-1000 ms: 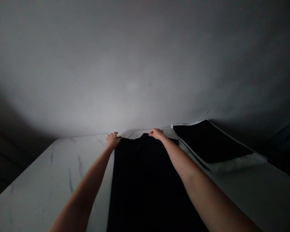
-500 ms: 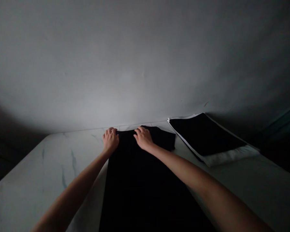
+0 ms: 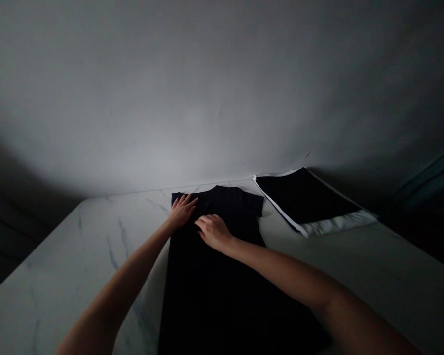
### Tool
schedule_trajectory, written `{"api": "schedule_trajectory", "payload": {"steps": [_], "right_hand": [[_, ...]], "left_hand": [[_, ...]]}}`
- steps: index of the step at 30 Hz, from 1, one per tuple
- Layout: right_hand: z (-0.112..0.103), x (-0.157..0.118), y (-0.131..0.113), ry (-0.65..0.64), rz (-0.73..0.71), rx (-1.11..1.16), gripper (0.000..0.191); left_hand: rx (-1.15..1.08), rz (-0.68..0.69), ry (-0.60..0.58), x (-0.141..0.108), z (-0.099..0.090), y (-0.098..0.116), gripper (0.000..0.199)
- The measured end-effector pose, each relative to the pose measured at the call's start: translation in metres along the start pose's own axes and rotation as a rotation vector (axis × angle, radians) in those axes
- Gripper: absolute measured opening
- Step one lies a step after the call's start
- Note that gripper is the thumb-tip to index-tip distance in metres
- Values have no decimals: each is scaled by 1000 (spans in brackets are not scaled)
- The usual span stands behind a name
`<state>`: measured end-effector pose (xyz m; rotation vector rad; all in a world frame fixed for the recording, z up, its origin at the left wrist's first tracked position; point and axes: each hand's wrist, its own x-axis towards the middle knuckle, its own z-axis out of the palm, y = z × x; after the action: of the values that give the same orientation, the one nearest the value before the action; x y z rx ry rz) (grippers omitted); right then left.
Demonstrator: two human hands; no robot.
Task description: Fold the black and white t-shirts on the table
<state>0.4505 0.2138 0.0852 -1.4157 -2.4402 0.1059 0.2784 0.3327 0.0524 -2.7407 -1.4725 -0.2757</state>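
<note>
A black short-sleeved T-shirt (image 3: 222, 276) lies flat and lengthwise on a white marble table (image 3: 70, 261), with its collar at the far end. My left hand (image 3: 181, 212) rests with spread fingers on the shirt's left shoulder and sleeve. Closer to the middle of the chest, my right hand (image 3: 214, 232) lies on the fabric, fingers slightly curved. Neither hand pinches the cloth. The lower part of the shirt is dark and its hem runs out of view.
A folded black garment (image 3: 303, 195) lies at the table's far right on a white-edged layer, with white cloth (image 3: 336, 223) showing at its near end. A pale wall (image 3: 222, 88) rises behind the table. The table's left edge drops into darkness.
Both hands have left the shirt's top edge and moved onto it, the right toward the chest. The left hand's fingers have spread. The shirt's collar and sleeves now show more fully.
</note>
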Motion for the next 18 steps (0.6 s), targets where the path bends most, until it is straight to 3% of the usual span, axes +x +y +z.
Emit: {"api": "schedule_trajectory", "payload": {"steps": [6, 12, 18], "right_hand": [[-3, 15, -11, -12, 82, -24, 39], [1, 15, -16, -34, 115, 12, 27], [-12, 51, 15, 36, 394, 51, 21]], "left_hand": [[39, 17, -47, 10, 4, -1, 50], [63, -4, -4, 5, 4, 5, 50], [37, -60, -55, 5, -3, 12, 53]]}}
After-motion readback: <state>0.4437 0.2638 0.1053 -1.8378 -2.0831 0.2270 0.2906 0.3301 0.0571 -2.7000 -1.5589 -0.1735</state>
